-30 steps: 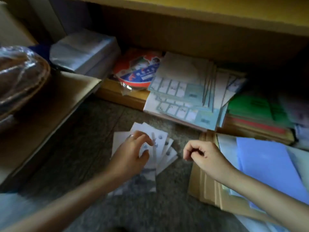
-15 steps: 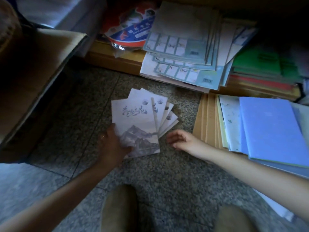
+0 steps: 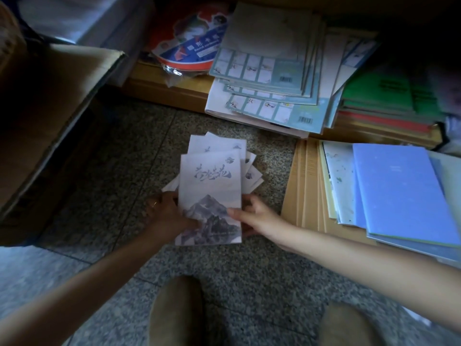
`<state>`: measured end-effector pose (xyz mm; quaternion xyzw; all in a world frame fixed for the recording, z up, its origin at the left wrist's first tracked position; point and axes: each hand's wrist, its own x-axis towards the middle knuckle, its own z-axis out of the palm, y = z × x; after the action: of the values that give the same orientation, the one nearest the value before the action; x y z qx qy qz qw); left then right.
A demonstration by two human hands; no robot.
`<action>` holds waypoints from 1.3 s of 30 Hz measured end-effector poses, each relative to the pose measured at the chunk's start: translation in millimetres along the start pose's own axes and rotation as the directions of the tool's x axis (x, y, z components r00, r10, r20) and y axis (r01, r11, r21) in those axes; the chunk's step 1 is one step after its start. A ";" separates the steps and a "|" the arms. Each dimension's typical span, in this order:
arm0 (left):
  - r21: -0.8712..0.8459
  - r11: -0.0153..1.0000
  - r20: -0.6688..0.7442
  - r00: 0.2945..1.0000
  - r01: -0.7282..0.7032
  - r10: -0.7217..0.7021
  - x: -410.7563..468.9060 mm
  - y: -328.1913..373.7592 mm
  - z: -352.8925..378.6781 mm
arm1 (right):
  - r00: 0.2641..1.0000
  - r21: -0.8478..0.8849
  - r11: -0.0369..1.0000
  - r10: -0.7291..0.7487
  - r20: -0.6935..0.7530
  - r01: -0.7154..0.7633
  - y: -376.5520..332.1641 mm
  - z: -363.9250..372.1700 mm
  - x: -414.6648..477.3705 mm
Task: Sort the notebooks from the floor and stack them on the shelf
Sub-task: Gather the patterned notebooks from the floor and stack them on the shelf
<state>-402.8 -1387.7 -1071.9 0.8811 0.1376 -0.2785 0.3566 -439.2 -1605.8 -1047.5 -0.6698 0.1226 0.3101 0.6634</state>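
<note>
Item: thin white paper notebooks (image 3: 210,193) with soft covers printed with a grey ink mountain; several copies, fanned in one bundle.
Location: on the speckled grey stone floor (image 3: 119,151), near the front edge of the low wooden shelf (image 3: 162,83). Whether the bundle lies flat or is slightly raised cannot be told.
Left hand (image 3: 167,213): grips the bundle's near left edge, thumb on the top cover.
Right hand (image 3: 254,216): pinches the near right edge, thumb on top, fingers behind.
Handling (judged): light, limp and smooth-covered, so loose copies are likely to slide apart. Square the fan first, then hold it by both long edges.
Floor, right: brown kraft-paper booklets (image 3: 306,183) with pale blue soft-cover notebooks (image 3: 399,191) lying on them.
Shelf: pale teal gridded workbooks (image 3: 269,71), overhanging the front edge.
Floor, left: brown cardboard box flap (image 3: 55,101).
</note>
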 end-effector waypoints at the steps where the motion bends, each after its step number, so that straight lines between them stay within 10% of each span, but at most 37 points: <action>1: -0.002 1.000 0.021 1.000 -0.021 0.021 -2.3 -1.6 2.7 | 1.000 0.008 1.000 0.003 0.000 -0.003 1.4 0.6 -0.4; 8: 0.107 0.979 -0.123 0.975 -0.174 0.186 -3.5 5.1 13.3 | 0.980 0.142 0.990 0.035 -0.198 -0.007 13.5 -18.2 -0.5; 13: -0.122 0.969 -0.145 0.970 -0.214 0.196 8.0 27.7 15.7 | 0.965 0.205 0.979 0.036 -0.259 0.018 13.1 -44.2 2.4; 24: -0.249 0.968 -0.153 0.988 -0.001 -0.038 19.6 49.8 19.1 | 0.967 0.002 0.997 0.076 -0.245 -0.078 8.1 -17.3 23.0; 32: -0.374 0.914 -0.022 0.987 -0.155 0.159 0.2 59.7 22.8 | 0.940 -0.107 0.993 0.002 -0.342 -0.041 11.8 -24.9 9.0; 39: -0.479 0.776 -0.092 0.902 -0.411 0.422 -38.2 89.1 10.0 | 0.836 0.044 0.924 -0.322 -0.444 0.379 -8.1 -32.7 -31.9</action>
<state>-398.2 -1459.5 -1006.2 0.7679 0.0013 -0.1580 0.6207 -451.1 -1644.5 -1024.8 -0.6879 0.1601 0.0197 0.7077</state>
